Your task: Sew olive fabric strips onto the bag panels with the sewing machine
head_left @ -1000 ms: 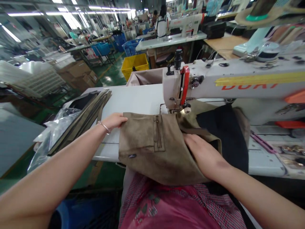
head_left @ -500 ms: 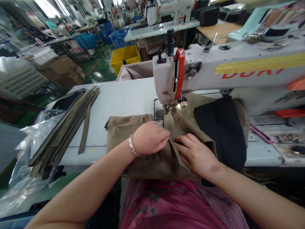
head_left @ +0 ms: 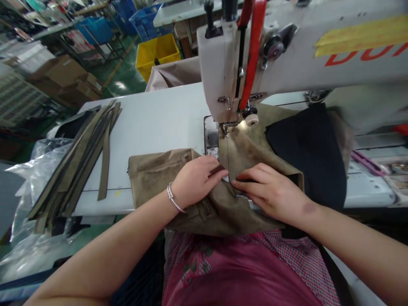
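Observation:
An olive-brown garment piece (head_left: 153, 170) with narrow welt-like slits lies across the sewing machine bed. Part of it runs under the presser foot (head_left: 225, 129), where a seam line leads toward me. My left hand (head_left: 199, 178), with a silver bangle at the wrist, pinches a folded edge of the cloth just in front of the foot. Close beside it, my right hand (head_left: 270, 191) grips the cloth edge between fingertips and a mostly hidden thumb. The cloth between and below the hands is bunched. A black fabric piece (head_left: 309, 148) lies at the right, against the brown cloth.
The machine head (head_left: 216, 76) with its red lever (head_left: 253, 55) stands over the cloth. Long olive strips (head_left: 79, 170) are stacked on the white table (head_left: 159, 114) at the left, beside clear plastic (head_left: 38, 170). A purple tool (head_left: 368, 162) lies right. A yellow bin (head_left: 159, 53) stands behind.
My view has moved closer to the machine. Both hands have shifted the cloth edges, which are now lifted and bunched, and my left fingers show a fold pinched between them.

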Demonstrator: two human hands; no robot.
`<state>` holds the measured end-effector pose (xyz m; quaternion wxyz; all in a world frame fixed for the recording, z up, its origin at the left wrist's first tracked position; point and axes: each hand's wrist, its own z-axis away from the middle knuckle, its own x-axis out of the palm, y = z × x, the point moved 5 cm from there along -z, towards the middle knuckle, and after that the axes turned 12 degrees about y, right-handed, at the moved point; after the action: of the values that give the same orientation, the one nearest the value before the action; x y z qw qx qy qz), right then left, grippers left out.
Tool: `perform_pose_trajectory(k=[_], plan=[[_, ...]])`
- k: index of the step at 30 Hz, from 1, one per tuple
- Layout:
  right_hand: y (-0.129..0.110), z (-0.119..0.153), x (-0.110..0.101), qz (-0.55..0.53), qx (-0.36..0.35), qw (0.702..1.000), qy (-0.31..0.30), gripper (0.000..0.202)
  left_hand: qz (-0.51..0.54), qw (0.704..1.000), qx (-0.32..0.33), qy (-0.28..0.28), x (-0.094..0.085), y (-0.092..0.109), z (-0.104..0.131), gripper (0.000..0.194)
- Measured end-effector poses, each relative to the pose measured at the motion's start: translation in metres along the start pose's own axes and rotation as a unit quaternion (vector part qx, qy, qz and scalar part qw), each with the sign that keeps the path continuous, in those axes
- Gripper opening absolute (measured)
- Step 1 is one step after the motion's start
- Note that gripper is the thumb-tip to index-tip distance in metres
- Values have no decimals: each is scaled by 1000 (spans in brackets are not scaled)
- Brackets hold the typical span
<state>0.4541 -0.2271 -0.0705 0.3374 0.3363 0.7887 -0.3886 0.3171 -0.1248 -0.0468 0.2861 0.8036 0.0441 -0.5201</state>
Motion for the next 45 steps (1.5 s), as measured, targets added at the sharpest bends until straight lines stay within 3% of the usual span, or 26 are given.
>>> perform_pose_trajectory(k=[4,16,25,27,32,36,45], plan=[[1,-1,-4,-17,-15,1000,1,33,66,995,-81,8,-4,-9,-10,35],[-1,-2,-4,-15,-25,1000,6,30,39,994,-99,-12,-1,1,-17,44],[-1,-2,-3,-9,-32,999,6,27,32,993,-110,-15,6,-4,-16,43],[-3,-2,-3,-5,-35,999,9,27,26,997,-77,-12,8,-1,-11,43],[-8,-1,-5,8,-46,999,25,20,-8,997,76,22,12,13,17,24],[-12,-4,-9,15,-62,997,41,16,-34,992,115,38,15,13,28,29],[-5,-14,-13,23,-92,995,23,16,-40,984,167,46,12,5,9,27]])
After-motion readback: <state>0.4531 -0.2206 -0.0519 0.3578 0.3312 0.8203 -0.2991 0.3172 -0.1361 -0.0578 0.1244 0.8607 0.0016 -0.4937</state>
